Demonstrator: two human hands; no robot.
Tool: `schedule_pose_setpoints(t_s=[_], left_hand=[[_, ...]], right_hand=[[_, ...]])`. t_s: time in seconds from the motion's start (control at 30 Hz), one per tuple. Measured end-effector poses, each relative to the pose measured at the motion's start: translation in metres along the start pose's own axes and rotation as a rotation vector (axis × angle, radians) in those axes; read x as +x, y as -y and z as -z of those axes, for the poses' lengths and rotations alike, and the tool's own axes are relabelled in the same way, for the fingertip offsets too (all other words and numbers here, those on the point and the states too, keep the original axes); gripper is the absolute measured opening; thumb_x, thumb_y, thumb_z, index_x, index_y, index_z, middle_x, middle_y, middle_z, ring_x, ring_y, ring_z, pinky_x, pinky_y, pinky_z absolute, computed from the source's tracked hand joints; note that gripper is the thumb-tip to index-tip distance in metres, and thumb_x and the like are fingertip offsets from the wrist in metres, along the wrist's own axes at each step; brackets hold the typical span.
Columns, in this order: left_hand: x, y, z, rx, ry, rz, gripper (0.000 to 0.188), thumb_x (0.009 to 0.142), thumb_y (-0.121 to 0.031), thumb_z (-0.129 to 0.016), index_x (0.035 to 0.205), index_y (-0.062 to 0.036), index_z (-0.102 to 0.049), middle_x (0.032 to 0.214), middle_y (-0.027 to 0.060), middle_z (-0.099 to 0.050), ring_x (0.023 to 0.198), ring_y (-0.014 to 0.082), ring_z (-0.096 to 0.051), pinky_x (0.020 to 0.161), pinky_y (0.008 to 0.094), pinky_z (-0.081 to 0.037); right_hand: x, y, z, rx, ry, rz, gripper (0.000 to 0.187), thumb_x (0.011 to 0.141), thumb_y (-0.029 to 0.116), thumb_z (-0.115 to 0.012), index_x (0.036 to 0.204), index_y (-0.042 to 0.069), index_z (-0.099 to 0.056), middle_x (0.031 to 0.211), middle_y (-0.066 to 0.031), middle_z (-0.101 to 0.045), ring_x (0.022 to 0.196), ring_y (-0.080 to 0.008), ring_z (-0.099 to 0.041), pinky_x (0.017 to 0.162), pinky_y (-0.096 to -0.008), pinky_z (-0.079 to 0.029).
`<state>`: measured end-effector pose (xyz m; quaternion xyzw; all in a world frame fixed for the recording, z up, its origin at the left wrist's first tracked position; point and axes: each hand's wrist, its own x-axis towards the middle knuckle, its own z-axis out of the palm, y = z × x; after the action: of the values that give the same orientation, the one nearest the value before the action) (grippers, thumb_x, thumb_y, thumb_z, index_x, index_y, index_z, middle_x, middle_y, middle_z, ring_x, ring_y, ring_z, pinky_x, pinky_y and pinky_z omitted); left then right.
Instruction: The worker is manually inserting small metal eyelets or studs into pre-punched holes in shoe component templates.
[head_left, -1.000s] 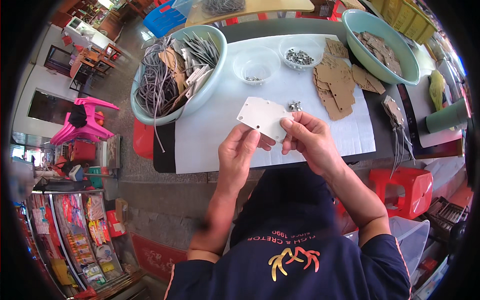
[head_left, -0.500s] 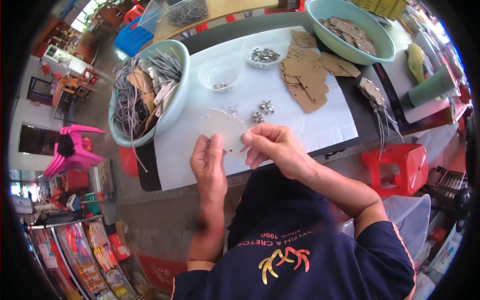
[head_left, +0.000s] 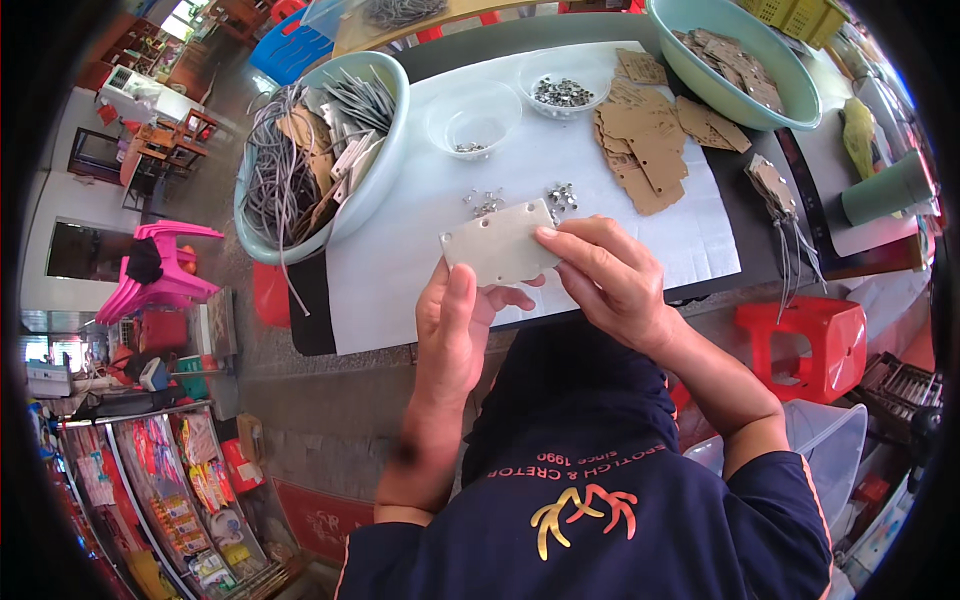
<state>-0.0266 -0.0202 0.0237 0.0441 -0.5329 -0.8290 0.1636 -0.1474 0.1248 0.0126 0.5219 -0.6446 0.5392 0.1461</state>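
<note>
Over the near side of the white sheet I hold a pale grey card [head_left: 500,250] with small holes along its edges. My right hand [head_left: 608,285] pinches its right end, thumb and fingers on either side. Along the lower left edge my left hand [head_left: 450,320] grips it between an upright thumb and fingers that are partly hidden behind it. Just beyond the card, small silver metal pieces [head_left: 563,196] lie in loose heaps, partly covered by it. A clear bowl [head_left: 432,125] with a few such pieces stands farther off, and another clear bowl [head_left: 603,82] beside it holds many.
Brown cardboard cards [head_left: 640,150] are piled on the white sheet [head_left: 380,290] at right. A green basin [head_left: 812,105] of cards stands at the far right. At left, another basin [head_left: 398,160] holds grey cords and cards. A corded bundle [head_left: 772,190] hangs near the green cylinder [head_left: 885,188].
The card has tilted so its flat face with holes now shows clearly. Both hands have shifted in the view, and my right hand has moved to the card's right end.
</note>
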Motion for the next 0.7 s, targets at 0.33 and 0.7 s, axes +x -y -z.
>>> schedule_pose_setpoints(t_s=[0.33, 0.7], left_hand=[[0.004, 0.004, 0.013, 0.019, -0.171, 0.023, 0.036, 0.101, -0.021, -0.046, 0.125, 0.0052, -0.053, 0.113, 0.0156, -0.064, 0.095, 0.0239, -0.065, 0.075, 0.0384, -0.057], [0.008, 0.024, 0.028, -0.036, -0.113, 0.057, 0.034, 0.100, -0.019, -0.046, 0.124, 0.0034, -0.055, 0.111, 0.0147, -0.064, 0.095, 0.0230, -0.064, 0.074, 0.0380, -0.056]], right_hand=[[0.000, -0.023, 0.037, -0.135, 0.112, -0.122, 0.037, 0.077, -0.011, -0.061, 0.111, 0.003, -0.066, 0.100, -0.0134, -0.064, 0.077, -0.0228, -0.065, 0.065, -0.0308, -0.053], [0.023, -0.095, 0.105, -0.757, 0.311, -0.590, 0.051, 0.080, 0.042, -0.071, 0.113, 0.004, -0.065, 0.099, -0.0144, -0.064, 0.094, -0.0311, -0.063, 0.083, -0.0397, -0.049]])
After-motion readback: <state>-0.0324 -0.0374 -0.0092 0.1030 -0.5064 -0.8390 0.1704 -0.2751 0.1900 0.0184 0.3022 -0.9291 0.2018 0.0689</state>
